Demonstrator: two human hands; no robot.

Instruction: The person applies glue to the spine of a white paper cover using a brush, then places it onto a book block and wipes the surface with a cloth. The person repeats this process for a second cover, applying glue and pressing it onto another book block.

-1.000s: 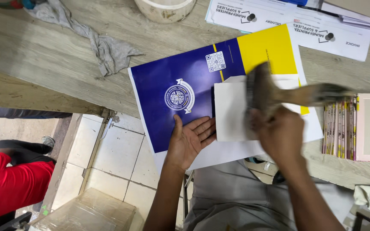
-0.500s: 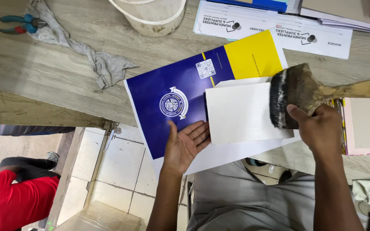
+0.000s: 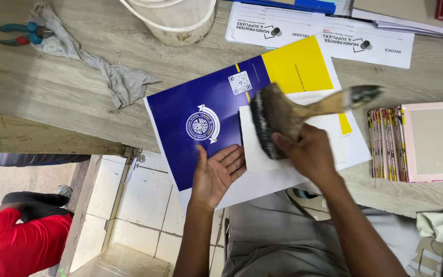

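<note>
Centrally: blue-and-yellow cover [image 3: 206, 115] flat on counter [image 3: 52, 92], overhanging near edge; round white emblem mid-blue, small square code patch at 12 o'clock of it. White sheet [image 3: 255, 154] on top. Left hand [image 3: 216, 174] open, palm flat, pinning cover edge and sheet's left edge, holding nothing. Right hand [image 3: 306, 151] grip closed round wide brush [image 3: 283, 115], bristles on sheet at 12 o'clock of hand. White printed forms [image 3: 308, 31] at 12; pink-edged pad stack [image 3: 416, 143] at 3; grey rag [image 3: 103, 66], pliers [image 3: 24, 33] at 10.

Bucket [image 3: 173, 23] cut by top edge; brush bristles [image 3: 262, 123] blurred.
</note>
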